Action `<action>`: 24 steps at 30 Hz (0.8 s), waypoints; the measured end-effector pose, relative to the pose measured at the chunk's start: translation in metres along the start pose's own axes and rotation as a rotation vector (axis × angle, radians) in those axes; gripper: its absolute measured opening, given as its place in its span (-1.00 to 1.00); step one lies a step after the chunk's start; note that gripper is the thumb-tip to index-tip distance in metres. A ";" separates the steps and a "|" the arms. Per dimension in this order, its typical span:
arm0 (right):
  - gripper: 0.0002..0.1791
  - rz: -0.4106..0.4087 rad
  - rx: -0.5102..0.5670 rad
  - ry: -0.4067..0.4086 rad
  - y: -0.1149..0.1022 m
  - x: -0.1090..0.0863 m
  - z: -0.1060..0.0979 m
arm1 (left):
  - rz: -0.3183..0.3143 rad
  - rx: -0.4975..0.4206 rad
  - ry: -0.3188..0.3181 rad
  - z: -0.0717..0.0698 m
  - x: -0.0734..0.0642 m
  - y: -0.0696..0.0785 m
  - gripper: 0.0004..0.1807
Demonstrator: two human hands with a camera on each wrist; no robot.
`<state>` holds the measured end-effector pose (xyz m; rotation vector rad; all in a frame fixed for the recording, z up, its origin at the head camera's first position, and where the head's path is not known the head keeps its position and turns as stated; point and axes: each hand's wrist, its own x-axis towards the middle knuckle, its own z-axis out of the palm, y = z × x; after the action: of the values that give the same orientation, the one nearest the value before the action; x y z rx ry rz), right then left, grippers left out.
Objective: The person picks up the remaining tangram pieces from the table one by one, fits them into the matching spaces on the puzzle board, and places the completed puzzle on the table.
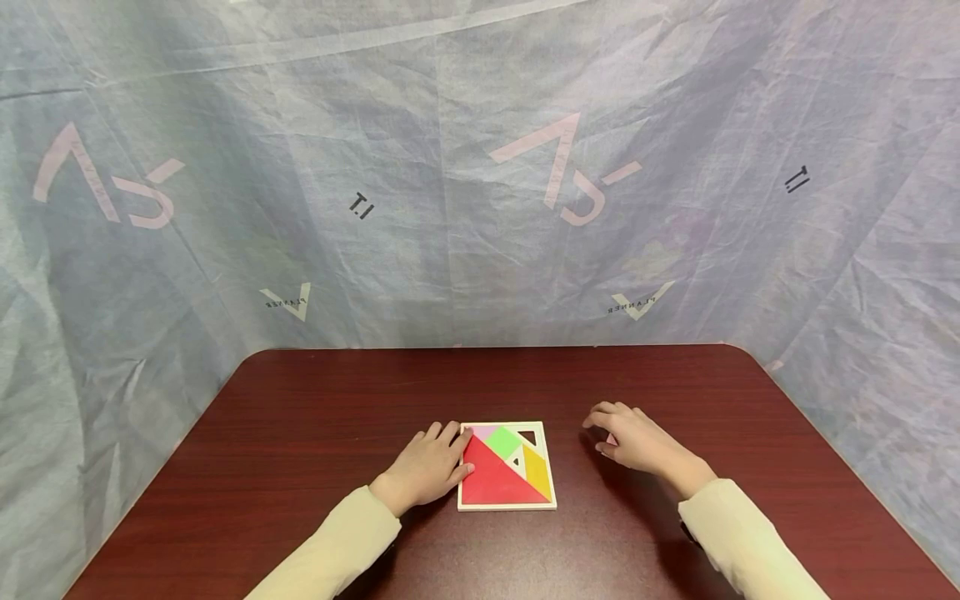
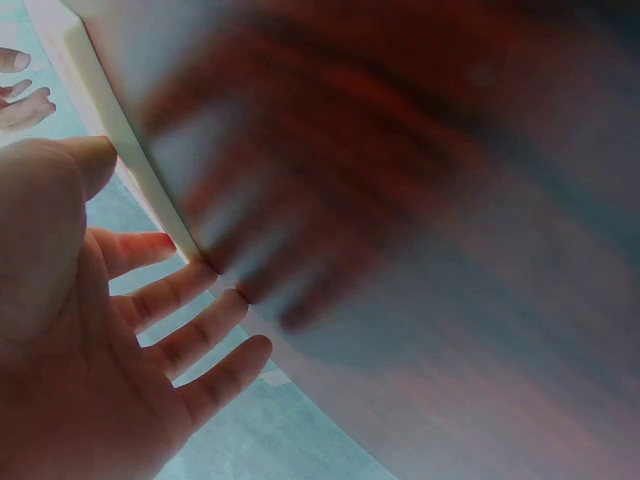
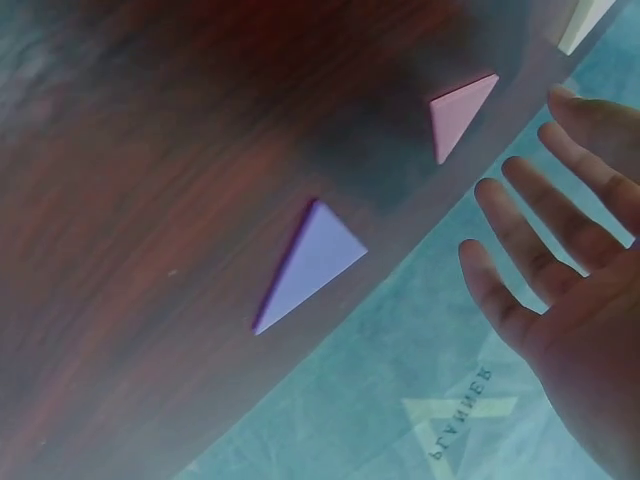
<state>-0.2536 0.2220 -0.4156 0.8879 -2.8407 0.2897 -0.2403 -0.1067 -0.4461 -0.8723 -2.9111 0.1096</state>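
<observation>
A square white tangram tray [image 1: 506, 507] lies on the table, holding a large red triangle [image 1: 495, 479], a green square [image 1: 504, 443], a yellow parallelogram [image 1: 537, 473] and a pink piece [image 1: 483, 431]. My left hand [image 1: 429, 467] rests at the tray's left side, thumb and fingertips touching the rim; in the left wrist view its fingers are spread along the tray edge [image 2: 130, 145]. My right hand [image 1: 633, 437] hovers over the table right of the tray, fingers loosely bent. Below it lie a pink triangle [image 3: 462, 115] and a purple triangle [image 3: 310, 268], the purple one hidden in the head view.
The dark red wooden table [image 1: 337, 400] has rounded far corners. A grey printed cloth [image 1: 450, 167] hangs behind it and along both sides. Two pale areas inside the tray show small dark triangular marks.
</observation>
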 end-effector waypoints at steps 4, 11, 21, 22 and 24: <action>-0.72 -0.004 0.011 0.021 0.006 -0.005 0.002 | 0.000 0.002 -0.002 -0.001 -0.001 0.001 -0.40; -0.78 0.016 0.029 0.022 0.014 -0.012 0.004 | 0.002 -0.013 0.001 -0.003 -0.001 0.001 -0.42; -0.74 0.043 0.037 -0.038 0.016 -0.015 0.000 | 0.004 -0.008 0.006 -0.002 -0.001 0.001 -0.42; -0.73 0.043 0.037 -0.040 0.016 -0.015 0.000 | 0.004 -0.006 0.007 -0.002 -0.001 0.001 -0.41; -0.72 0.045 0.037 -0.043 0.017 -0.016 0.001 | 0.003 -0.005 0.002 -0.001 -0.001 0.000 -0.41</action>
<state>-0.2510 0.2442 -0.4219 0.8479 -2.9070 0.3331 -0.2393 -0.1067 -0.4447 -0.8763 -2.9092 0.1019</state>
